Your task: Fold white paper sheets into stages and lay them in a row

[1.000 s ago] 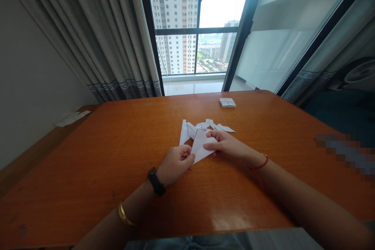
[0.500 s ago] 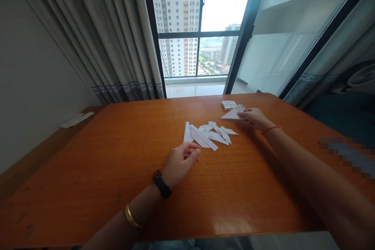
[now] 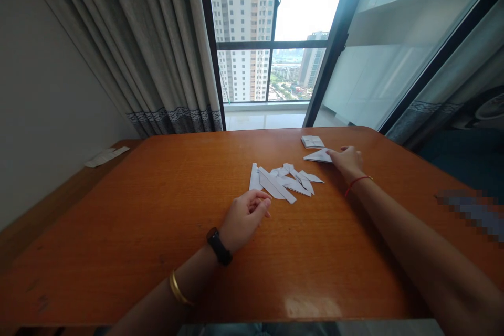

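My left hand (image 3: pixel 246 218) rests on the table with its fingers loosely curled and a gap between thumb and fingers; nothing shows in it. Just beyond its fingertips lies a loose pile of folded white paper strips (image 3: pixel 277 186), several overlapping. Farther right, my right hand (image 3: pixel 346 161) is at a folded white paper triangle (image 3: pixel 317 156) lying on the table. Its thumb touches the triangle's right end, while the other fingers are raised and apart from the paper. The triangle's right corner is partly hidden by the hand. Behind it sits a square stack of folded paper (image 3: pixel 312 142).
The brown wooden table (image 3: pixel 157 194) has rounded far corners. A white paper strip (image 3: pixel 107 156) lies on a ledge at the left. Grey curtains (image 3: pixel 169 63) and a glass door stand beyond the table. A blurred-out patch (image 3: pixel 472 215) covers something at the right edge.
The paper triangle has been lowered flat onto the table, and my right hand has shifted to its right end with fingers lifting. My left hand has hardly moved. The view has turned slightly.
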A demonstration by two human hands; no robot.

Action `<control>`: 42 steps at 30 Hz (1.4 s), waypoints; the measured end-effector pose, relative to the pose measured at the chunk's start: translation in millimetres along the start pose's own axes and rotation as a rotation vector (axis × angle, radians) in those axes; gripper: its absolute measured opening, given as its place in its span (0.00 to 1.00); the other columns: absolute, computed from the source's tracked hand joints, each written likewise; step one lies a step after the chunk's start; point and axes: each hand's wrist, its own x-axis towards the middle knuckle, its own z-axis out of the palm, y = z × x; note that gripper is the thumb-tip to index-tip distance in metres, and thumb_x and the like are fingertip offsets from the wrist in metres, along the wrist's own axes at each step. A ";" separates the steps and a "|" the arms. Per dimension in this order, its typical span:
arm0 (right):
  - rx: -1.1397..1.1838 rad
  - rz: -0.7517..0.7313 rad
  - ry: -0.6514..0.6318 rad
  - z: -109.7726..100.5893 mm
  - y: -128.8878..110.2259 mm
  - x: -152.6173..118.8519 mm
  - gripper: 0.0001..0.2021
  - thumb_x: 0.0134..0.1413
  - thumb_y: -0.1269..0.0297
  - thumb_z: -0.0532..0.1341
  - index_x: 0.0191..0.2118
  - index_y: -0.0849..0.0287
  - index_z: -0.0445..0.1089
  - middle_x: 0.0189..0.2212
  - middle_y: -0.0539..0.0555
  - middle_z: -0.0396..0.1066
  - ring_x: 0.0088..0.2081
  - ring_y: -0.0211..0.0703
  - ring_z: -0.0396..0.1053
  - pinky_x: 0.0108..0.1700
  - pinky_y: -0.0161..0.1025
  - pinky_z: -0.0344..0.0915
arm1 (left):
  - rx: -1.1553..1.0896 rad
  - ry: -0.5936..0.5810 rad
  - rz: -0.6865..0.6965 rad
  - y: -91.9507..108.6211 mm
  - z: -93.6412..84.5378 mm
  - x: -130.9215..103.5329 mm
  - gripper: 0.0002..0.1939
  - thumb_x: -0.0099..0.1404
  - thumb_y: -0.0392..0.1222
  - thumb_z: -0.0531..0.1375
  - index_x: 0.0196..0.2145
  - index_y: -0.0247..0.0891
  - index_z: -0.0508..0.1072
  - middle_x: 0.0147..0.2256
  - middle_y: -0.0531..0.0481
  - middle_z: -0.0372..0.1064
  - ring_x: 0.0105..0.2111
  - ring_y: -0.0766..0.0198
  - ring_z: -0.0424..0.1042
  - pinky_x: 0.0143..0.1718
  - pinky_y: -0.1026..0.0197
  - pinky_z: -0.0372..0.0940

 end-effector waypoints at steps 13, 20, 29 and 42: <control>0.151 -0.529 -0.382 22.1 -61.3 -134.9 0.11 0.44 0.57 0.66 0.29 0.58 0.67 0.30 0.53 0.69 0.33 0.45 0.63 0.37 0.41 0.58 | -0.130 0.155 -0.068 -8.4 -7.2 12.8 0.13 0.61 0.47 0.57 0.35 0.33 0.66 0.25 0.54 0.66 0.16 0.75 0.60 0.16 0.71 0.56; 0.925 -0.265 -0.868 5.3 -68.4 -140.9 0.15 0.43 0.55 0.67 0.31 0.58 0.65 0.26 0.48 0.67 0.28 0.37 0.63 0.30 0.35 0.59 | -0.449 -0.026 -0.289 -1.4 -4.9 9.1 0.25 0.53 0.46 0.67 0.44 0.38 0.61 0.35 0.52 0.66 0.19 0.73 0.67 0.18 0.68 0.64; 0.866 -0.337 -0.838 6.1 -76.6 -137.6 0.13 0.50 0.52 0.63 0.33 0.59 0.69 0.30 0.50 0.71 0.32 0.39 0.67 0.34 0.36 0.63 | -0.608 0.078 -0.241 2.7 -11.9 10.9 0.19 0.61 0.46 0.62 0.46 0.32 0.67 0.28 0.50 0.70 0.15 0.74 0.63 0.16 0.70 0.62; -0.211 -0.981 -0.878 71.1 -156.2 -58.5 0.16 0.38 0.63 0.71 0.38 0.44 0.75 0.54 0.50 0.63 0.54 0.60 0.55 0.52 0.56 0.50 | -0.770 0.736 -0.122 -7.2 -42.6 33.2 0.15 0.67 0.44 0.55 0.49 0.38 0.68 0.39 0.45 0.73 0.27 0.67 0.74 0.26 0.67 0.69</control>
